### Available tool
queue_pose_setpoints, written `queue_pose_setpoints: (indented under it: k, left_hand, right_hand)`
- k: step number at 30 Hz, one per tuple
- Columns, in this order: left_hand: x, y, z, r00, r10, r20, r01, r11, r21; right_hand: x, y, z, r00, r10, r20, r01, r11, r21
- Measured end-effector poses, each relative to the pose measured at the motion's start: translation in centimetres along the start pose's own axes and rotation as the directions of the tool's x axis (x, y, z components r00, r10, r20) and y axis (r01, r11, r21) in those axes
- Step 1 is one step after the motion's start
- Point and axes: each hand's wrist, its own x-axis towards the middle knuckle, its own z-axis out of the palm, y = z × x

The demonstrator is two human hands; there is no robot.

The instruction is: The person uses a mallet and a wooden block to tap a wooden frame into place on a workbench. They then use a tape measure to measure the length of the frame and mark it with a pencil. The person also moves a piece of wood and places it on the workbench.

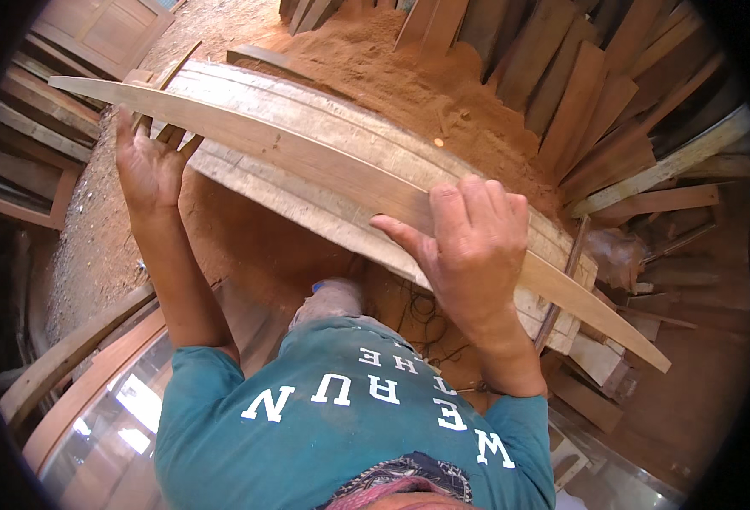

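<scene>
A long, narrow wooden plank [290,151] runs slantwise across the view, its ends tapering in the fisheye picture, from the upper left to the lower right. Near its left part my left hand [151,170] has the palm turned up, with fingers reaching under the plank and partly hidden behind it. My right hand [480,246] is closed over the plank right of the middle, thumb along the near side and fingers curled over the top. Below the plank lies a pale, worn workbench top [307,110] of thick boards.
Reddish sawdust [426,93] is heaped beyond the bench. Many boards [579,110] lean at the far right. Stacked timber [39,123] and a panelled door [107,34] stand at the left. A wood-framed glass panel [107,425] is at the lower left. Thin sticks [575,246] cross the bench ends.
</scene>
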Motion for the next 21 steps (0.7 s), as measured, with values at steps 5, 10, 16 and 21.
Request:
queue_pose_setpoints:
  k: [5, 10, 16, 21]
  left_hand:
    - [-4.1, 0.7, -5.5, 0.972, 0.036, -0.233, -0.036, 0.999, 0.005]
    - [-9.5, -1.8, -12.9, 0.936, -0.017, -0.351, 0.029, 0.999, 0.029]
    - [-13.1, -9.0, -24.5, 0.846, -0.19, -0.498, 0.192, 0.98, -0.047]
    - [-15.1, -14.0, -30.9, 0.761, -0.325, -0.562, 0.299, 0.944, -0.141]
  right_hand:
    - [-5.0, -3.6, -4.0, 0.919, -0.031, 0.393, -0.084, 0.958, 0.273]
    - [-7.4, 0.5, -2.5, 0.645, -0.092, 0.758, -0.233, 0.922, 0.31]
    - [-8.0, 4.5, 21.0, 0.623, 0.1, 0.776, -0.249, 0.965, 0.075]
    - [-6.5, 3.2, 36.1, 0.577, 0.155, 0.802, -0.352, 0.933, 0.072]
